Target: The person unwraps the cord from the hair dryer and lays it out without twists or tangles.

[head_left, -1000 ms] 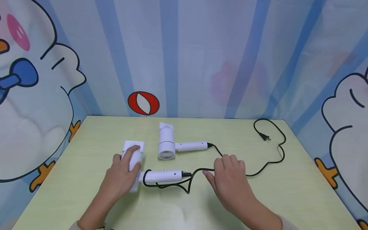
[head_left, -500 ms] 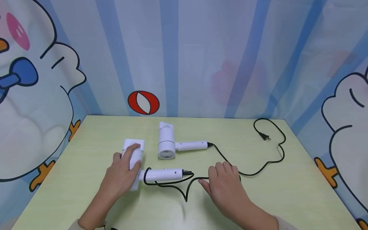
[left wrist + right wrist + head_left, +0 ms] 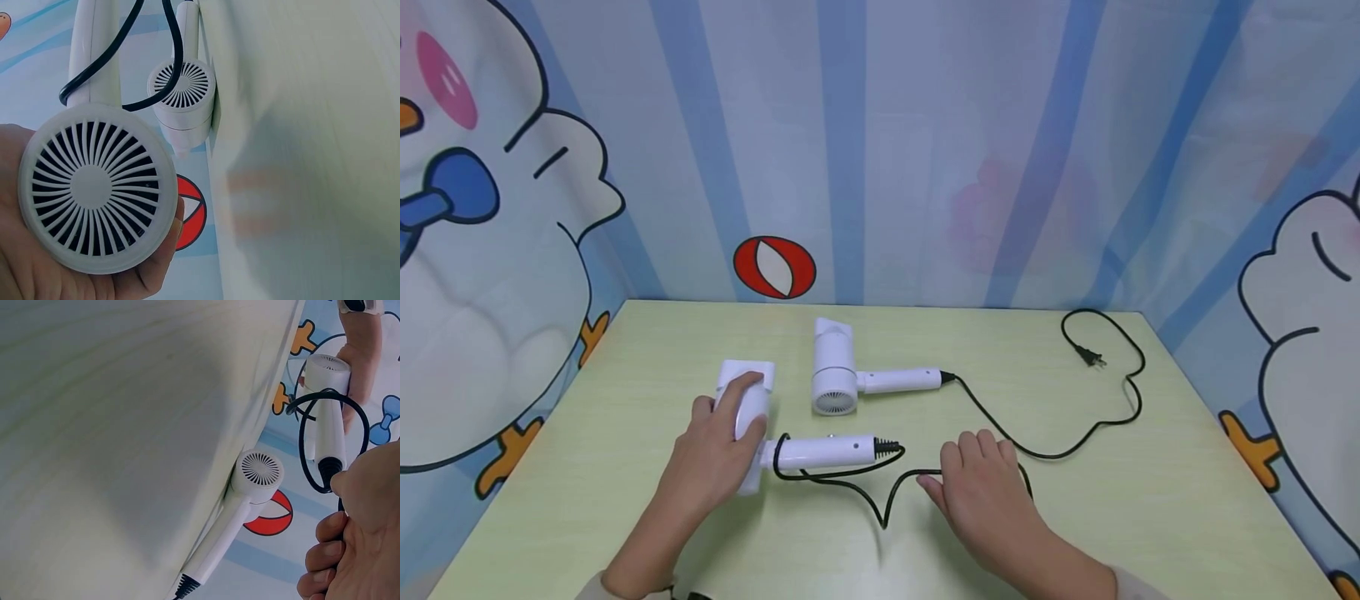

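My left hand (image 3: 711, 454) grips the barrel of a white hair dryer (image 3: 823, 452), fingers around its body; the left wrist view shows its round vented back (image 3: 94, 187) against the palm. The dryer's black cord (image 3: 850, 487) loops round the handle and dips in a V before reaching my right hand (image 3: 988, 500). That hand is curled round the cord, and a short end of cord shows past the knuckles. Behind lies a second white hair dryer (image 3: 835, 367), apart from both hands, its handle pointing right.
The second dryer's black cord (image 3: 1052, 456) winds across the right of the pale table (image 3: 1187, 517), ending in a two-pin plug (image 3: 1090, 357) near the back. A patterned cloth backdrop (image 3: 910, 167) stands behind and at both sides of the table.
My right hand has moved slightly left and toward me with the cord, whose dip has deepened and spread away from the handle. My left hand with its dryer has barely moved.
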Demonstrator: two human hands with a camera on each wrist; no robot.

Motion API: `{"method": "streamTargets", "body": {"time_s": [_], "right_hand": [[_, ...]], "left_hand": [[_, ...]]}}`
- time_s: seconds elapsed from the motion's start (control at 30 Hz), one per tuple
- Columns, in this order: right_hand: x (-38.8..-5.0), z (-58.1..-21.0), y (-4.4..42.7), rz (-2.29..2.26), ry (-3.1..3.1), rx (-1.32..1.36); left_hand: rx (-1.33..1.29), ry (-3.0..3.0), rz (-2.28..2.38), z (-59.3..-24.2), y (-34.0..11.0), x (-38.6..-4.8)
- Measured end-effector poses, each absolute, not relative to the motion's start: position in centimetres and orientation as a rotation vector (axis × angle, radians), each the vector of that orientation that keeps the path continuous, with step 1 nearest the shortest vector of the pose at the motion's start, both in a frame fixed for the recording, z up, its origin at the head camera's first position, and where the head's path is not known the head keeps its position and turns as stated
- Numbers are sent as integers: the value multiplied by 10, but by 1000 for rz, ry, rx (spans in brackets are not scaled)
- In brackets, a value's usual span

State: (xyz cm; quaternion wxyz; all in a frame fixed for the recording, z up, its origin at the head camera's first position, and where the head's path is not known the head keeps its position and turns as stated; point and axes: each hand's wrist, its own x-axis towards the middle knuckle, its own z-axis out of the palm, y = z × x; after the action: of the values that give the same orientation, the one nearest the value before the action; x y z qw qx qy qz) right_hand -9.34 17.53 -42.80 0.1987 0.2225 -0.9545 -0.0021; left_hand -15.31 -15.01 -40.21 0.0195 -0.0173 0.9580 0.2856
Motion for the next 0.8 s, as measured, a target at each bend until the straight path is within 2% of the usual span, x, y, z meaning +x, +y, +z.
{"method": "streamTargets", "body": {"time_s": [0.8], "right_hand": [[-110, -447, 183, 21, -2839, 610]], "left_hand": [[-41, 2973, 886, -394, -149, -149]]}}
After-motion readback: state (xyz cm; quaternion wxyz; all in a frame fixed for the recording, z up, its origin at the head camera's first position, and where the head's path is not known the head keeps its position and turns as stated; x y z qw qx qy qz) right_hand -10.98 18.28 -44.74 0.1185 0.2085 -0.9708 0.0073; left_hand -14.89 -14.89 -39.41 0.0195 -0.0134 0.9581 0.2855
